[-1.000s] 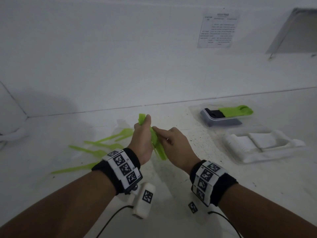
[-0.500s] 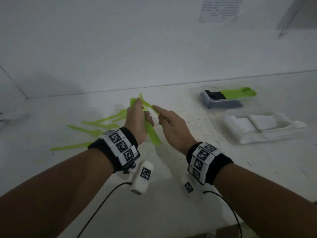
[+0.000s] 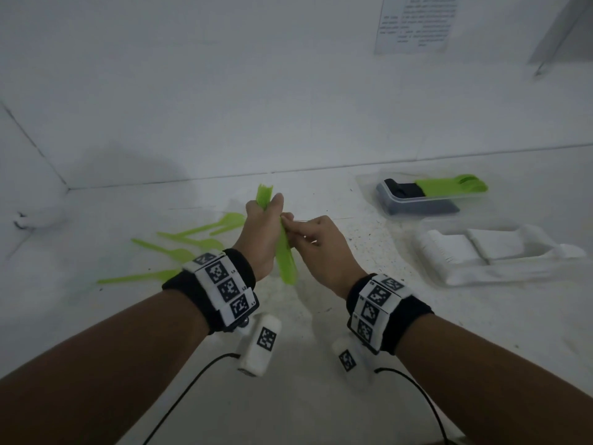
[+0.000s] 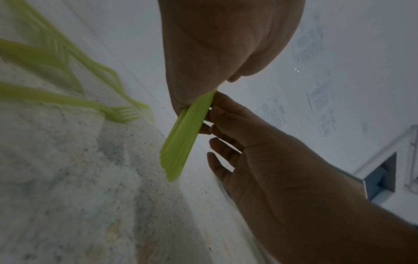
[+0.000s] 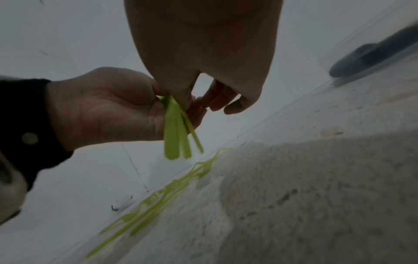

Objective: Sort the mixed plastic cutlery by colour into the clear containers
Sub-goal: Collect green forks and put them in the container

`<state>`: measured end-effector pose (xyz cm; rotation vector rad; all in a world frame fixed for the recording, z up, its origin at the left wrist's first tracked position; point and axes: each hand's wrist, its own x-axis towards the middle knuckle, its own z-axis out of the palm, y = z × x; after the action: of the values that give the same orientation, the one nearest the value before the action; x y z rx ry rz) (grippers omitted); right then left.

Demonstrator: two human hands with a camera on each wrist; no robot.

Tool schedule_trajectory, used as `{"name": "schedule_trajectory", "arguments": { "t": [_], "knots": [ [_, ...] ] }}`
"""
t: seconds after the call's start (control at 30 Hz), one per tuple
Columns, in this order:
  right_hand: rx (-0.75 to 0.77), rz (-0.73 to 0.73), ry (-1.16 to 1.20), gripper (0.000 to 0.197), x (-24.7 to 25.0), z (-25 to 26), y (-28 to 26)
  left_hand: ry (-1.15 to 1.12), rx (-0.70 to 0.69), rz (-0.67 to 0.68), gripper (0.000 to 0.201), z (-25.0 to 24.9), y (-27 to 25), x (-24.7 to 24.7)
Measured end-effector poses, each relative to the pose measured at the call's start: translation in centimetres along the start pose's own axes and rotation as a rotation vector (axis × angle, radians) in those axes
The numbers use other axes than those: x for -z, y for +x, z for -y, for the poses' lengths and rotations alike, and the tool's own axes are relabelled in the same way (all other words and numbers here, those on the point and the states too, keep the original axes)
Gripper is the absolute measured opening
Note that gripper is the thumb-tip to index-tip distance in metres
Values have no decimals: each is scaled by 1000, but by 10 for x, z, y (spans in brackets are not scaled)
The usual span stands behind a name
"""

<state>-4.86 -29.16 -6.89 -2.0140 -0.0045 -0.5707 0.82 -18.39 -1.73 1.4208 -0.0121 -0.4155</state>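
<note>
Green fork bundle point(image 3: 284, 252) upright in left hand point(image 3: 261, 234) grip, tines up; right hand point(image 3: 316, 244) fingertips pinch handles.

A bundle of lime-green plastic forks point(image 3: 284, 252) is held near-upright above the speckled white counter, tines up. More loose green plastic forks point(image 3: 179, 248) are scattered flat at left. Green and black cutlery is stacked in one clear plastic container point(image 3: 417, 203), white cutlery in the nearer clear container point(image 3: 449, 277).

You have no text you can read here. The paper sheet point(image 3: 417, 22) on the wall carries printed lines, too blurred to make out. Your wristbands point(image 3: 224, 284) and the white camera housings point(image 3: 261, 343) below them bear only black-and-white square marker patterns.
</note>
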Motion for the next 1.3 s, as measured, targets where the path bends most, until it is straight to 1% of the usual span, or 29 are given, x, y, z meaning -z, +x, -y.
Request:
{"name": "schedule_trajectory", "arguments": {
  "t": [0.07, 0.13, 0.2, 0.23, 0.3, 0.37, 0.43, 0.5, 0.6, 0.63, 0.67, 0.7, 0.73, 0.8, 0.9, 0.93, 0.97, 1.03, 1.1, 1.17, 1.23, 1.3],
  "knots": [
    [-46, -6, -29, 26, 5, 3, 2, 135, -59, 4, 32, 0, -2, 0],
    [-83, -70, -37, 19, 9, 10, 3, 262, -94, 51, 25, 1, -3, 1],
    [-103, -135, 60, 12, 13, 21, 5, 352, -81, 120, 21, 4, -4, 4],
    [-100, -140, 109, 16, 15, 25, 7, 389, -64, 151, 21, 4, -4, 6],
    [-85, -89, 117, 30, 19, 28, 13, 414, -24, 191, 26, 4, -4, 10],
    [-71, -18, 48, 36, 23, 26, 15, 302, 33, 220, 29, 1, -3, 15],
    [-88, 1, 43, 30, 25, 26, 15, 102, 105, 261, 26, -5, -4, 19],
    [-98, 6, 50, 21, 23, 24, 12, -35, 137, 323, 17, -9, -4, 21],
    [-69, 13, 37, 26, 16, 21, 10, -85, 147, 431, 15, -13, -4, 22],
    [-81, 16, 78, 24, 14, 21, 10, -90, 159, 455, 9, -14, -2, 23],
    [-119, 35, 151, 21, 13, 23, 10, -88, 172, 476, 4, -15, -2, 25],
    [-168, 71, 219, 19, 12, 25, 9, -79, 182, 494, 6, -14, 0, 27],
    [-208, 97, 246, 18, 13, 26, 9, -61, 196, 503, 8, -14, 1, 30],
    [-241, 122, 195, 14, 17, 28, 10, 7, 220, 484, 12, -17, 0, 33],
    [-236, 153, 128, 12, 23, 33, 12, 160, 218, 444, 13, -19, 1, 39],
    [-219, 161, 114, 12, 24, 33, 13, 178, 221, 439, 22, -19, 2, 41],
    [-203, 168, 92, 12, 23, 34, 13, 167, 228, 437, 30, -18, 3, 42],
    [-189, 198, 74, 13, 21, 41, 11, 114, 228, 415, 31, -19, 3, 42],
    [-176, 224, 108, 18, 21, 47, 6, 91, 221, 359, 32, -18, 1, 42],
    [-153, 235, 162, 24, 21, 50, 3, 123, 193, 324, 39, -15, -1, 42],
    [-138, 230, 129, 26, 19, 49, 3, 184, 176, 330, 35, -11, -4, 44],
    [-109, 168, -21, 16, 15, 39, 7, 231, 189, 365, 30, -11, -6, 45]
  ]
}}
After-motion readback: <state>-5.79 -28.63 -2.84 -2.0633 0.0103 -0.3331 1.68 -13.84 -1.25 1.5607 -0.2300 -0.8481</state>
